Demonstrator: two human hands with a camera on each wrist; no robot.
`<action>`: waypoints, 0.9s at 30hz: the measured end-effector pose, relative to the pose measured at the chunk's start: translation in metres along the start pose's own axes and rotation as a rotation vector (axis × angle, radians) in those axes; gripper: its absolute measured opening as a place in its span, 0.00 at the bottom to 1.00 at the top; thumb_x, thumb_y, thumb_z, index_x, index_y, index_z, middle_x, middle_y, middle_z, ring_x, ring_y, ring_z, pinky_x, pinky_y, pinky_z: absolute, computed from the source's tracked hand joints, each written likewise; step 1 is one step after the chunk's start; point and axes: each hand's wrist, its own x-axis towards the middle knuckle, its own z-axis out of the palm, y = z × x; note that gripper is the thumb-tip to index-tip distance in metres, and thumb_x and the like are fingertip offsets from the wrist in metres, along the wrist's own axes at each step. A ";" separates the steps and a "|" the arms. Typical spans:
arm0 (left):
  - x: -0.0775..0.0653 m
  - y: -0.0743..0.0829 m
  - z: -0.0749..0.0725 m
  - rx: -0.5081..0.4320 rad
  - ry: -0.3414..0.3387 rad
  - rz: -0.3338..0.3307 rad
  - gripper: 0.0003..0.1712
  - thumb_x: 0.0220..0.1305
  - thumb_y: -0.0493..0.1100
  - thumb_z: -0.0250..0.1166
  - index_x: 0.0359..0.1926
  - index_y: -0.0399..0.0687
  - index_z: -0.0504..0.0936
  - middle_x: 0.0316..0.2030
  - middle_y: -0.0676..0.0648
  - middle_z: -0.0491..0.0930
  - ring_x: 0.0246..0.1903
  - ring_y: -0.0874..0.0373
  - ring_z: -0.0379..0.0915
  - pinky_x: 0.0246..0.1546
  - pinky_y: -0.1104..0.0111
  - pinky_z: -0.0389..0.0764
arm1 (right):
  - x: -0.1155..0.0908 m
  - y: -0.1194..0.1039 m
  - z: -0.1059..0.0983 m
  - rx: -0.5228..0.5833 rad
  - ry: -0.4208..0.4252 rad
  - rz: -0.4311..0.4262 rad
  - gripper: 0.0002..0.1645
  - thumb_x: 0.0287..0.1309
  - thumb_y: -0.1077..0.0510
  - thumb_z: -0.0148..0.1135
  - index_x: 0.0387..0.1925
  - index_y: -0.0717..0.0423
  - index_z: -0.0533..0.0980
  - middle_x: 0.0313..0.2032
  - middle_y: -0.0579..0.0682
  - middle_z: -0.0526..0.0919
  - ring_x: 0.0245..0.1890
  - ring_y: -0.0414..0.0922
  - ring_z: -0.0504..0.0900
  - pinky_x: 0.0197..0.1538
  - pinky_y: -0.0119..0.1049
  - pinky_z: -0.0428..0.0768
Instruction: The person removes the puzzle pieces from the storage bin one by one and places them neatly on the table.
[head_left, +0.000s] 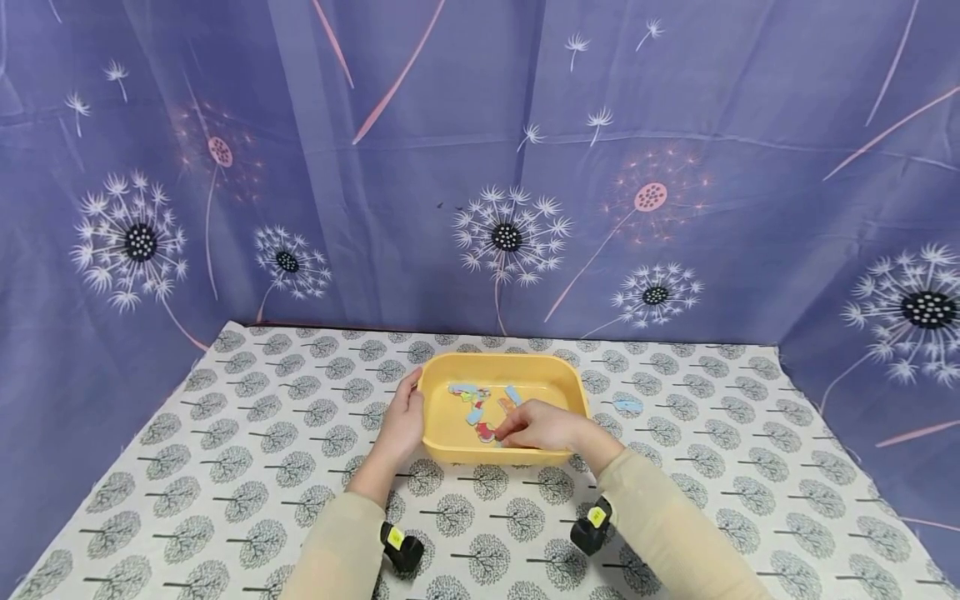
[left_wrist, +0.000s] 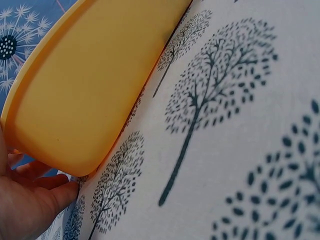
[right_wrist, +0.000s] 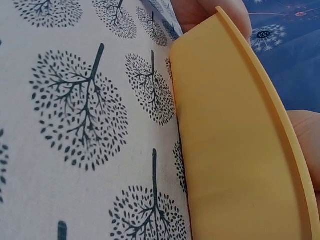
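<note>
Touching the yellow tray (head_left: 465,456) at its left end, the left hand (head_left: 402,427) lays its fingers against the outside of the wall; whether any of them curl around it, I cannot tell. The right hand (head_left: 546,425) reaches over the tray's near wall, its fingers bent and narrowly spaced, low inside; whether they pinch anything is too small to tell. Just beside those fingertips, toward the tray's left end, lies a red piece (head_left: 485,432). Farther back in the tray are a small light blue piece (head_left: 475,415), a multicoloured cluster (head_left: 465,390) near the far left, and, right of the tray's middle, an orange piece (head_left: 507,405) beside a blue strip (head_left: 513,394). Outside the tray, to its right, a pale blue piece (head_left: 627,405) lies on the tree-print cloth (head_left: 285,508) that spreads beneath the tray. Beyond the tray hangs a purple curtain (head_left: 420,250) with dandelions. Each wrist, nearer than the tray, carries a black camera (head_left: 405,552).
</note>
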 end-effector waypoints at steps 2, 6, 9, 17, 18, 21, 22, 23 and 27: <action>0.000 -0.001 0.000 -0.003 -0.001 -0.002 0.28 0.74 0.47 0.35 0.73 0.54 0.51 0.69 0.39 0.60 0.61 0.42 0.66 0.64 0.45 0.63 | 0.000 0.000 0.000 0.009 -0.005 0.004 0.13 0.58 0.59 0.62 0.43 0.61 0.82 0.42 0.52 0.86 0.41 0.38 0.79 0.50 0.34 0.77; 0.000 -0.001 0.000 -0.006 -0.004 -0.001 0.28 0.74 0.47 0.35 0.73 0.54 0.50 0.68 0.39 0.61 0.60 0.42 0.66 0.64 0.44 0.63 | -0.001 -0.001 -0.001 0.015 -0.011 -0.004 0.14 0.58 0.60 0.62 0.45 0.63 0.81 0.43 0.54 0.85 0.38 0.36 0.79 0.48 0.32 0.78; 0.000 -0.001 0.000 -0.002 -0.004 0.001 0.28 0.74 0.47 0.35 0.73 0.54 0.50 0.69 0.39 0.60 0.61 0.42 0.65 0.64 0.44 0.62 | -0.001 -0.001 -0.001 0.019 -0.006 -0.009 0.14 0.58 0.60 0.62 0.45 0.62 0.81 0.42 0.54 0.86 0.37 0.36 0.78 0.46 0.31 0.77; 0.000 0.001 0.000 0.001 -0.001 0.005 0.29 0.74 0.48 0.35 0.73 0.55 0.51 0.68 0.39 0.61 0.63 0.41 0.63 0.66 0.44 0.60 | -0.001 -0.001 -0.002 0.091 0.025 0.001 0.09 0.56 0.63 0.62 0.38 0.64 0.81 0.39 0.53 0.86 0.55 0.55 0.75 0.55 0.40 0.74; -0.001 0.001 0.000 0.003 -0.001 0.004 0.29 0.74 0.48 0.35 0.73 0.55 0.51 0.68 0.39 0.61 0.63 0.41 0.63 0.66 0.44 0.60 | -0.001 -0.001 -0.002 0.104 0.028 0.003 0.09 0.56 0.64 0.62 0.37 0.65 0.81 0.38 0.53 0.85 0.53 0.54 0.76 0.54 0.39 0.74; -0.001 0.002 0.000 0.006 -0.001 -0.001 0.29 0.74 0.47 0.35 0.73 0.55 0.51 0.68 0.39 0.61 0.63 0.41 0.63 0.65 0.44 0.60 | -0.001 -0.001 -0.001 0.109 0.044 0.007 0.08 0.54 0.64 0.64 0.35 0.66 0.80 0.32 0.53 0.84 0.34 0.43 0.78 0.41 0.31 0.76; -0.001 0.002 0.000 0.001 0.000 -0.007 0.28 0.74 0.48 0.35 0.73 0.55 0.51 0.69 0.39 0.60 0.63 0.41 0.63 0.65 0.44 0.60 | -0.001 -0.001 -0.001 0.116 0.046 0.010 0.08 0.53 0.65 0.64 0.34 0.67 0.79 0.31 0.53 0.84 0.30 0.41 0.77 0.38 0.30 0.75; -0.001 0.001 0.000 0.001 0.000 -0.008 0.28 0.74 0.48 0.35 0.73 0.55 0.51 0.69 0.39 0.60 0.63 0.41 0.63 0.66 0.44 0.60 | -0.001 -0.001 -0.001 0.117 0.051 0.012 0.07 0.53 0.65 0.64 0.34 0.67 0.79 0.30 0.53 0.84 0.28 0.38 0.75 0.35 0.28 0.74; -0.001 0.001 0.000 -0.006 -0.004 -0.015 0.28 0.74 0.47 0.35 0.73 0.55 0.50 0.69 0.39 0.60 0.63 0.42 0.63 0.65 0.44 0.61 | -0.003 -0.002 0.000 0.095 0.100 0.022 0.06 0.52 0.64 0.65 0.32 0.64 0.80 0.27 0.50 0.83 0.26 0.37 0.73 0.33 0.27 0.73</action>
